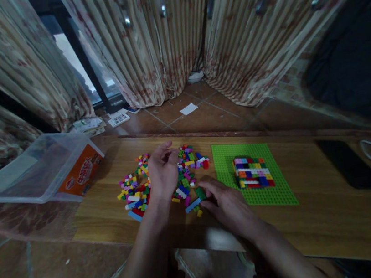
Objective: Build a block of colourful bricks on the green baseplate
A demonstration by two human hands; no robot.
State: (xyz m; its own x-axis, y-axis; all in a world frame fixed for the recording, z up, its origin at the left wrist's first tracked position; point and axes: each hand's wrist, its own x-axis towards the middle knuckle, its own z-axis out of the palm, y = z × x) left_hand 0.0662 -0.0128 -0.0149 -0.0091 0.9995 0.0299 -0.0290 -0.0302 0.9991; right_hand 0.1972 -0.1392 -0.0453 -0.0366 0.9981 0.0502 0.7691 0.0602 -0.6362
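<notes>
Bricks, small plastic ones in many colours [133,198], lie loosely heaped on the brown wooden tabletop [321,221], where the left hand [164,167] bends over them, its fingers curled, whether around a brick I cannot tell. Beside it, the right hand [224,202] has thumb and fingers at a dark green rectangular brick [200,194], its grip unclear; sorting probably goes best with light fingertips that part the bricks without scattering them. Further right, a multicoloured built-up brick block [254,172] sits on a lime-green studded baseplate [224,166].
</notes>
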